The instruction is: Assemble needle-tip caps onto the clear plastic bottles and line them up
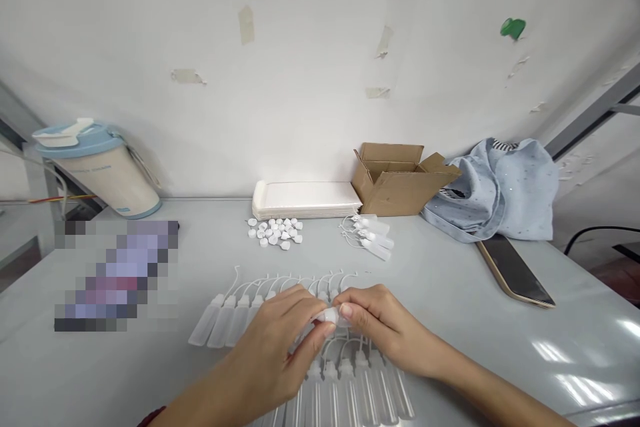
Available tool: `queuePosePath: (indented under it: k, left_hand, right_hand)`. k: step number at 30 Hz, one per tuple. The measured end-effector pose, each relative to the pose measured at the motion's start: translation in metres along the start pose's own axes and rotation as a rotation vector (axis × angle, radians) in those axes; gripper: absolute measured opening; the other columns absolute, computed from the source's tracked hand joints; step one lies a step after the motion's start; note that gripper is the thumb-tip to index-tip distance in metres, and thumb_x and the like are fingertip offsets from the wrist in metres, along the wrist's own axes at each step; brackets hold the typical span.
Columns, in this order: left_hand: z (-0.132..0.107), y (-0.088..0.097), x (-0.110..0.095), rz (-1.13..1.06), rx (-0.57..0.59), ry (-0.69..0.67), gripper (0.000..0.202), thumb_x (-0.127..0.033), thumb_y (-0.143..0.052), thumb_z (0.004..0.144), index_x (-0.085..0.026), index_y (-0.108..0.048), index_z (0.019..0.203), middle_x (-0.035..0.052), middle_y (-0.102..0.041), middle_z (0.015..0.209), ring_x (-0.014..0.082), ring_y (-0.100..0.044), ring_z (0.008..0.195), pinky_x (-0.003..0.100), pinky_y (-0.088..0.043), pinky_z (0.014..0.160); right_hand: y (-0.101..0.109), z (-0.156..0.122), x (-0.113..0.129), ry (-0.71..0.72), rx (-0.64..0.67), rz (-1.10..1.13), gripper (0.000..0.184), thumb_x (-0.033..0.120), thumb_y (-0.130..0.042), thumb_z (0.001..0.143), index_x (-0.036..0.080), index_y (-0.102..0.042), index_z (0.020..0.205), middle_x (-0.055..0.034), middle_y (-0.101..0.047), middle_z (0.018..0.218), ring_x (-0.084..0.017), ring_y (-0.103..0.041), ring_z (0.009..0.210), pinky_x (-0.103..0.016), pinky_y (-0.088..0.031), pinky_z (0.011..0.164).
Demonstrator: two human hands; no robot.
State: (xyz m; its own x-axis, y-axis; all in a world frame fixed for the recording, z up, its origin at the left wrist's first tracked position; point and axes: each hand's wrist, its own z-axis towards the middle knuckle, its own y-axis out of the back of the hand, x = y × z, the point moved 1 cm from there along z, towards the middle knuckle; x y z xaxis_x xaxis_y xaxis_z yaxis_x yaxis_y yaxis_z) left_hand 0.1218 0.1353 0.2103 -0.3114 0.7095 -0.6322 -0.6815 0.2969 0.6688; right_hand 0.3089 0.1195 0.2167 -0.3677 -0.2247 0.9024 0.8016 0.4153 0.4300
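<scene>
Vial (333, 315) pinched between both hands

Closest to the camera, a row of clear vials (350, 390) lies side by side on the grey table (450, 333), partly under the wrists. Just past that, the left hand (280, 340) and right hand (383, 327) meet fingertip to fingertip. Both are closed on the one small clear vial, held just above the table. Behind the hands there's a second row of vials (230, 320), thin looped strings pointing away. Further back is a heap of little white caps (275, 232), and right of it a small bunch of vials (374, 238). Against the wall sit a stack of white trays (305, 199), an open cardboard box (395, 181) and a crumpled blue cloth (500, 190), with a phone (515, 272) lying flat in front of the cloth. Far left, a white jug (100, 170) with a blue lid.
</scene>
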Motion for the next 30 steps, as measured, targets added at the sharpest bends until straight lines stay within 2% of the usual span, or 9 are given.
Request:
queuePosePath:
  k: [4,8,11,15,21,26,30]
  left_hand:
    - [0.004,0.008,0.011,0.02,-0.01,0.063,0.013,-0.021,-0.045,0.093,-0.02,-0.058,0.093,0.0028,-0.062,0.084,0.0162,-0.057,0.077,0.028,-0.048,0.068]
    - [0.006,0.025,0.042,0.234,-0.122,0.288,0.025,-0.031,-0.042,0.094,-0.02,-0.056,0.11,0.008,-0.059,0.113,0.0229,-0.054,0.106,0.038,-0.048,0.087]
    - [0.006,0.037,0.067,0.412,-0.171,0.35,0.034,-0.033,-0.035,0.093,-0.015,-0.056,0.113,0.013,-0.054,0.124,0.0294,-0.046,0.119,0.048,-0.044,0.095]
    - [0.003,0.041,0.088,0.454,-0.095,0.375,0.04,-0.032,-0.029,0.093,-0.013,-0.056,0.118,0.0144,-0.048,0.134,0.0316,-0.042,0.123,0.053,-0.041,0.097]
    - [0.001,0.036,0.1,0.45,-0.025,0.351,0.043,-0.03,-0.027,0.094,-0.011,-0.057,0.119,0.0143,-0.052,0.132,0.0293,-0.044,0.125,0.051,-0.038,0.103]
    - [0.002,0.037,0.1,0.455,-0.017,0.369,0.046,-0.032,-0.027,0.094,-0.008,-0.057,0.119,0.0148,-0.058,0.126,0.028,-0.049,0.122,0.048,-0.039,0.104]
    - [0.002,0.037,0.098,0.464,-0.022,0.362,0.044,-0.032,-0.028,0.094,-0.011,-0.059,0.115,0.0136,-0.06,0.123,0.0282,-0.051,0.119,0.047,-0.041,0.101]
  right_hand:
    - [0.001,0.003,-0.009,-0.055,-0.043,0.051,0.04,0.043,-0.034,0.096,0.017,-0.05,0.07,0.0049,-0.035,0.058,-0.009,-0.033,0.052,-0.022,-0.029,0.05]
    - [0.016,0.008,-0.018,-0.058,-0.269,-0.052,0.034,0.041,-0.036,0.096,0.017,-0.057,0.084,0.0022,-0.046,0.065,-0.012,-0.045,0.061,-0.023,-0.037,0.059]
    - [0.037,0.011,-0.029,-0.034,-0.46,-0.199,0.032,0.041,-0.036,0.096,0.018,-0.058,0.1,-0.0024,-0.058,0.079,-0.016,-0.054,0.073,-0.027,-0.042,0.068]
    - [0.064,0.015,-0.048,-0.035,-0.591,-0.354,0.036,0.039,-0.036,0.095,0.017,-0.056,0.115,-0.0098,-0.063,0.108,-0.022,-0.058,0.094,-0.033,-0.045,0.079]
    - [0.084,0.021,-0.073,-0.096,-0.729,-0.529,0.031,0.035,-0.044,0.089,0.016,-0.056,0.109,-0.0113,-0.066,0.101,-0.019,-0.055,0.065,-0.032,-0.044,0.061]
    - [0.095,0.025,-0.084,-0.061,-0.775,-0.542,0.022,0.031,-0.046,0.086,0.018,-0.057,0.101,-0.0086,-0.066,0.092,-0.02,-0.055,0.07,-0.032,-0.043,0.065]
    - [0.1,0.027,-0.09,-0.045,-0.77,-0.515,0.021,0.026,-0.044,0.086,0.018,-0.057,0.101,-0.0111,-0.068,0.108,-0.02,-0.057,0.072,-0.034,-0.046,0.067]
